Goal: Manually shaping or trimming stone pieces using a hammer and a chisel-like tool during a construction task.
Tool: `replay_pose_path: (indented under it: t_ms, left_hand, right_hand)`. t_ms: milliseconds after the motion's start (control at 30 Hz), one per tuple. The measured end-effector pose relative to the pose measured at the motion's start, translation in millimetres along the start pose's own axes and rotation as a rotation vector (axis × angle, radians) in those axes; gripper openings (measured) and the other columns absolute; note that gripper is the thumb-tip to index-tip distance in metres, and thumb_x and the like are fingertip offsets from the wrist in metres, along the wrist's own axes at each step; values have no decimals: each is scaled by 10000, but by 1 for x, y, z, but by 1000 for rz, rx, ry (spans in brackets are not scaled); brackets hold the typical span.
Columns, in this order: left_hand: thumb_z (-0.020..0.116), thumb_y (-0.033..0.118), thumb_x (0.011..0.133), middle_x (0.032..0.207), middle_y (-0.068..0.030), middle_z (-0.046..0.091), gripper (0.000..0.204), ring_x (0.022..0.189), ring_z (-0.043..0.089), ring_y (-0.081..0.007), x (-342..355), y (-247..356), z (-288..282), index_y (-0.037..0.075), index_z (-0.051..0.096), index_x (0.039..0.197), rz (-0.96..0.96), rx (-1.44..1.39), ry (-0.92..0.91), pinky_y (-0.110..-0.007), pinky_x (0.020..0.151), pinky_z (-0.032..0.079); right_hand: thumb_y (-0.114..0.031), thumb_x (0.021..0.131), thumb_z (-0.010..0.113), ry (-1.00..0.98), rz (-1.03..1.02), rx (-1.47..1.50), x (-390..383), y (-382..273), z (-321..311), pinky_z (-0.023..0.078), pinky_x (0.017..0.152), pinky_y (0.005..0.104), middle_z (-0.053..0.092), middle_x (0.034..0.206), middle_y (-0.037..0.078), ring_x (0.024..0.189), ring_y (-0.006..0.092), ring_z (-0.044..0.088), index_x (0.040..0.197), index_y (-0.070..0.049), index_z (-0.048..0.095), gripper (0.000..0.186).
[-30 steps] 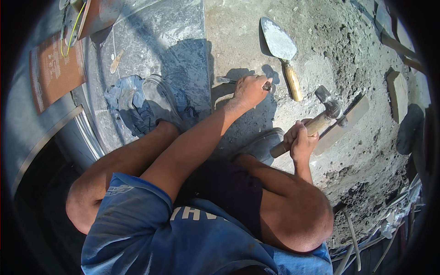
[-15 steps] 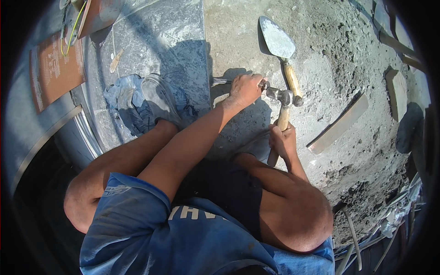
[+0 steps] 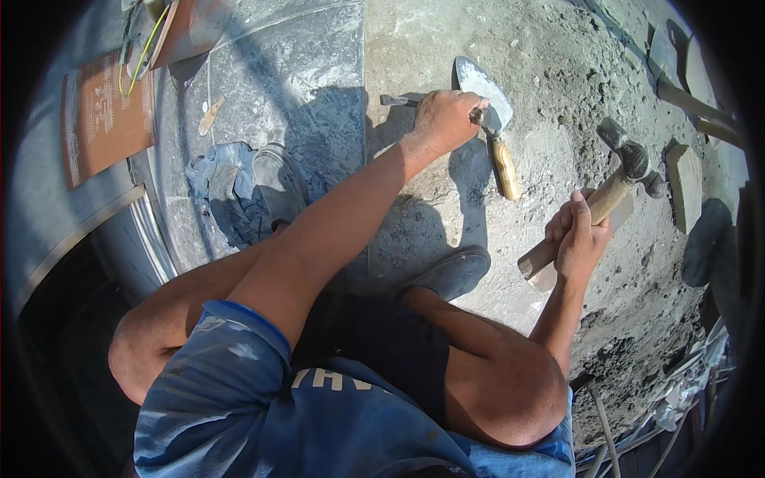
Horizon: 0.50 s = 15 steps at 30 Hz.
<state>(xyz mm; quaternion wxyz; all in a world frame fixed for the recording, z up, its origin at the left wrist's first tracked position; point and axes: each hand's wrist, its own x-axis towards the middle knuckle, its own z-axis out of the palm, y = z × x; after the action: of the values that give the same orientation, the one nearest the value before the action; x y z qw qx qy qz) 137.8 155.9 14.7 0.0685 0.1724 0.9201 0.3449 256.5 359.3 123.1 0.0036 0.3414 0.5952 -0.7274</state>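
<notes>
My left hand (image 3: 446,119) is closed around a steel chisel (image 3: 392,100), whose blade lies near the seam between dark tile (image 3: 279,64) and rough concrete (image 3: 398,48). My right hand (image 3: 580,231) grips a wooden-handled hammer (image 3: 622,166) held out to the right, head away from me. Beside my left hand lies a trowel (image 3: 506,169) with a wooden handle and whitish blade, partly hidden by that hand. A flat metal strip (image 3: 620,217) shows partly behind the hammer and right hand.
Blue crumpled cloth (image 3: 211,183) lies by my left shoe. An orange-brown mat (image 3: 107,119) and yellow cord (image 3: 147,44) are at upper left. A stone piece (image 3: 685,183) and boards (image 3: 677,95) sit at the right. Sticks and debris (image 3: 606,422) lie at lower right.
Half a second ago the hammer head was at the chisel's end; it has since swung right and away from it. The chisel remains in my left hand. The view has shifted slightly.
</notes>
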Motion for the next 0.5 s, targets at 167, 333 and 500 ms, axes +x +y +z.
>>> replay_pose_path:
  t_ms: [167, 333, 500]
  left_hand:
    - [657, 132, 783, 751, -142, 646, 91, 711, 643, -330, 23, -33, 2, 58, 661, 835, 63, 30, 64, -416, 622, 508]
    - [659, 148, 792, 736, -139, 637, 114, 703, 638, -337, 28, -39, -6, 42, 619, 772, 36, 36, 64, -419, 615, 502]
    - [684, 158, 760, 761, -128, 644, 130, 727, 643, -329, 33, -45, 3, 51, 616, 786, 6, -8, 56, -419, 626, 501]
  right_hand:
    - [-145, 933, 576, -86, -88, -82, 3, -21, 36, 350, 383, 234, 428, 580, 1, 430, 76, 401, 938, -18, 466, 169]
    - [-108, 937, 525, -34, -252, 128, 2, -43, 61, 361, 389, 241, 435, 566, 32, 431, 94, 407, 927, -8, 453, 124]
    - [-185, 953, 546, -397, 92, -395, 14, 40, 85, 365, 388, 247, 446, 568, 2, 418, 85, 426, 861, -47, 462, 186]
